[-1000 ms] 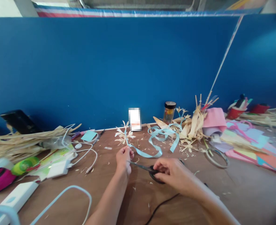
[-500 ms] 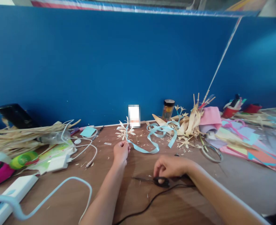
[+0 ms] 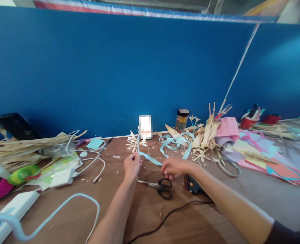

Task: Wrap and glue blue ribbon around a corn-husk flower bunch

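Observation:
My left hand (image 3: 132, 166) is closed in a pinch around the stem of a pale dried-husk flower (image 3: 132, 144). Light blue ribbon (image 3: 151, 158) winds on the stem and trails off to the right. At that trailing ribbon is my right hand (image 3: 177, 167), its fingers loosely bent and somewhat apart; whether they touch the ribbon I cannot tell. Just below this hand, black-handled scissors (image 3: 156, 184) lie on the table with their blades pointing left. More of the ribbon loops behind my right hand.
A black device with an orange part (image 3: 192, 184) sits under my right forearm, near a black cable (image 3: 170, 213). Dried husks (image 3: 207, 134), a dark-lidded jar (image 3: 182, 120) and a tape ring (image 3: 228, 166) are at right. White cables and a power strip (image 3: 15, 213) occupy the left. A blue partition (image 3: 114, 67) rises behind.
My right hand has let go of the scissors and moved up and left to the ribbon. The scissors now lie flat, uncovered. The black device has come into view. My left hand keeps its pinch.

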{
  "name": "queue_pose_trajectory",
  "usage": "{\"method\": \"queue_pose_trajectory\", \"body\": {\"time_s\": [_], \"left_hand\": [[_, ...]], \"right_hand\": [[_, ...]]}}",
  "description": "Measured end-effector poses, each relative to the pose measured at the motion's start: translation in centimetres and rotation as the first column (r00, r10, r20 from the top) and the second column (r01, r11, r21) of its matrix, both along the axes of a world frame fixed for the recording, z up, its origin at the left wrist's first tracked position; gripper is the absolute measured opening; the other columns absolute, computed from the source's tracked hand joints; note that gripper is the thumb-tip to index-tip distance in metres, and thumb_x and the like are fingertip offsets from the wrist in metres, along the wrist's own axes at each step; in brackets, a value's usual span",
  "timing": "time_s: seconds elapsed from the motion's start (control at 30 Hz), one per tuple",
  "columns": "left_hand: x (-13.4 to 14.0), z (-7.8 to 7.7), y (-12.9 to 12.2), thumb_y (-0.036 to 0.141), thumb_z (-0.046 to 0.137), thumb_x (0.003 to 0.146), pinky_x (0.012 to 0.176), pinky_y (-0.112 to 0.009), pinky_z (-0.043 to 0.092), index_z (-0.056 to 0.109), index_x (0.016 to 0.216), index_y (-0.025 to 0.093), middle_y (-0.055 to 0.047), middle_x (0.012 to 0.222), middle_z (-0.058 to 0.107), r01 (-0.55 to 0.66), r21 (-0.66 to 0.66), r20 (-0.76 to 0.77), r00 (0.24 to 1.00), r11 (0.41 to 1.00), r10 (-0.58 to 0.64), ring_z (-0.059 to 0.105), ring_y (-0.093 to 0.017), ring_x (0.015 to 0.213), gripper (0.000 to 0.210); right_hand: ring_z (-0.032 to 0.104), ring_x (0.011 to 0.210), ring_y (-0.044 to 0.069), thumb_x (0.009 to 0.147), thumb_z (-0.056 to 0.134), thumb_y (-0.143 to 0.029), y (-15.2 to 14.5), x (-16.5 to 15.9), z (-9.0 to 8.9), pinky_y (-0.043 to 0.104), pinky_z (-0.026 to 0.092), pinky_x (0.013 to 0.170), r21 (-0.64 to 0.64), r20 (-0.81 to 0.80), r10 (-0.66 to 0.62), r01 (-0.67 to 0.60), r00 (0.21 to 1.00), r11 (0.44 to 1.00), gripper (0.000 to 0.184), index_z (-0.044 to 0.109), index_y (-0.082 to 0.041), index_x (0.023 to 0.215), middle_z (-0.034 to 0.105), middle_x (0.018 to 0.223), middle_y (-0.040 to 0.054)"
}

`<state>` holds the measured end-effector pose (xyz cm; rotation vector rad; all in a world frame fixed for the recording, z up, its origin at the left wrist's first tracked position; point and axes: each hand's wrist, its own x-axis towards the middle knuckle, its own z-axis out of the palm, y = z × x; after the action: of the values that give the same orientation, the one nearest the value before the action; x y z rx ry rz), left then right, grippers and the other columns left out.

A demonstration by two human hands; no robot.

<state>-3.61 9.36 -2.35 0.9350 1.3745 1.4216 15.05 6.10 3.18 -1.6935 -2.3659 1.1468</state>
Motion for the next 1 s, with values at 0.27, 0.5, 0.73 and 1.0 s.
{"method": "queue_pose_trajectory", "body": {"time_s": [0.27,0.5,0.73,1.0], "left_hand": [[0.2,-0.1,-0.1,0.026,0.056,0.059,0.042,-0.020,0.034,0.057,0.064,0.012,0.004,0.044,0.048,0.003,-0.003,0.022,1.000,1.000,-0.003,0.044,-0.008,0.041,0.015],[0.5,-0.1,-0.2,0.026,0.056,0.059,0.043,-0.020,0.035,0.057,0.064,0.012,0.004,0.045,0.048,0.029,-0.002,0.028,0.999,1.000,-0.029,0.044,-0.008,0.041,0.015],[0.7,0.1,-0.4,0.025,0.057,0.057,0.043,-0.020,0.034,0.057,0.061,0.013,0.004,0.044,0.048,0.036,-0.001,0.032,0.999,0.999,-0.036,0.043,-0.008,0.041,0.013],[0.4,0.1,-0.2,0.025,0.056,0.058,0.043,-0.019,0.034,0.057,0.064,0.013,0.005,0.046,0.049,0.014,-0.006,0.072,0.997,1.000,-0.013,0.044,-0.007,0.042,0.013]], "right_hand": [[0.059,0.075,0.021,0.074,0.053,-0.031,-6.1,-2.5,0.2,0.026,0.037,0.061,0.396,0.217,0.087,-0.169,0.972,0.902,0.016,0.059,-0.018,0.080,0.064,0.079,0.0071],[0.061,0.073,0.022,0.077,0.049,-0.020,-8.8,-4.1,0.3,0.027,0.039,0.059,0.421,0.394,0.005,-0.186,0.919,0.888,0.014,0.055,-0.016,0.090,0.064,0.082,0.0105],[0.058,0.078,0.023,0.072,0.054,-0.018,-8.6,-4.3,-0.4,0.028,0.040,0.063,0.472,0.390,-0.001,-0.199,0.921,0.859,0.018,0.054,-0.016,0.090,0.062,0.084,0.0097],[0.056,0.088,0.021,0.080,0.040,-0.017,-9.1,-0.3,0.7,0.032,0.038,0.076,0.265,0.080,-0.001,-0.020,0.997,0.964,0.021,0.055,-0.017,0.095,0.061,0.092,0.0103]]}}
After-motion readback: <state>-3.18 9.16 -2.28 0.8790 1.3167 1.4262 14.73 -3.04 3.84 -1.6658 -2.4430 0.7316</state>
